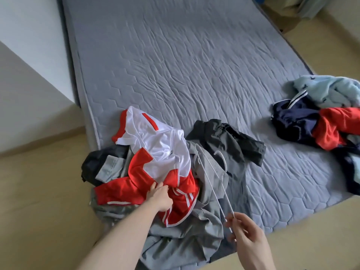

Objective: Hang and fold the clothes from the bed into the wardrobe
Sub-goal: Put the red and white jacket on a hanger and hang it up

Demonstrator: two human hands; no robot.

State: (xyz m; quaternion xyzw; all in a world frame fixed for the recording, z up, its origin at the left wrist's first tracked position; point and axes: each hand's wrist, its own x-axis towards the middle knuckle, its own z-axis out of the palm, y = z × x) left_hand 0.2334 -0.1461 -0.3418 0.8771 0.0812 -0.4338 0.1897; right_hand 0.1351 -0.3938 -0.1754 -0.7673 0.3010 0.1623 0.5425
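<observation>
Head view: a grey quilted bed [175, 65] is seen from above, with a pile of clothes at its near corner. A red and white jacket [155, 152] lies on top of the pile, over a grey garment [185, 236] and beside a dark grey garment [229, 141]. The red fabric of the jacket is pinched by the left hand [159, 197], whose fingers are curled into the cloth. A white hanger [214, 184] is laid across the grey garment, and its near end is gripped by the right hand [245, 230] between thumb and fingers. A second heap of clothes [319, 121], navy, red and pale blue, is seen well apart at the bed's right edge.
</observation>
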